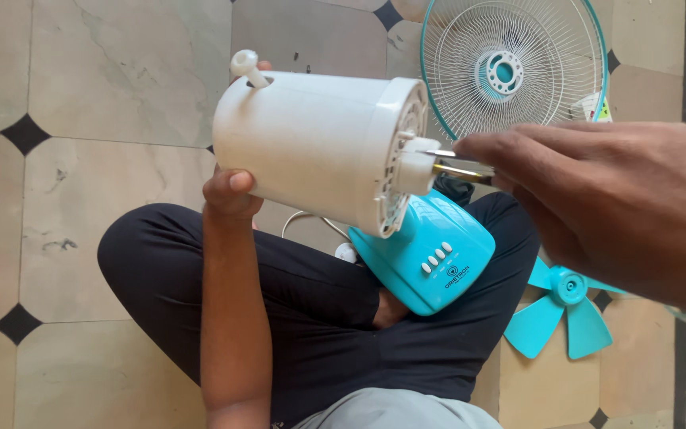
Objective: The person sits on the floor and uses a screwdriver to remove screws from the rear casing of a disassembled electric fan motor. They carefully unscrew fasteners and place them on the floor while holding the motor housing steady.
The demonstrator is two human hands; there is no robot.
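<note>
Motor housing (319, 147): white drum, held up off the floor above the crossed legs, not resting on anything; its long axis lies roughly level, front face turned to the person's right.
Left hand (232, 191): grip clenched around the rear of the housing from below, thumb on the near side.
Right hand (597, 199): grip pinched on a thin metal tool (458, 165), fingers closed over its handle.
Key relation: the tool runs along the housing's own axis; its tip meets the white hub (416, 167) at the centre of the front face, so the right hand is the nearer one.
Knob (246, 67): white, sticking up from the housing's rear top.
Fan base (430, 254): turquoise, with buttons, just below the front face.
Floor: wire guard (510, 67) toward the far edge; turquoise blades (565, 306) to the right, well apart.
</note>
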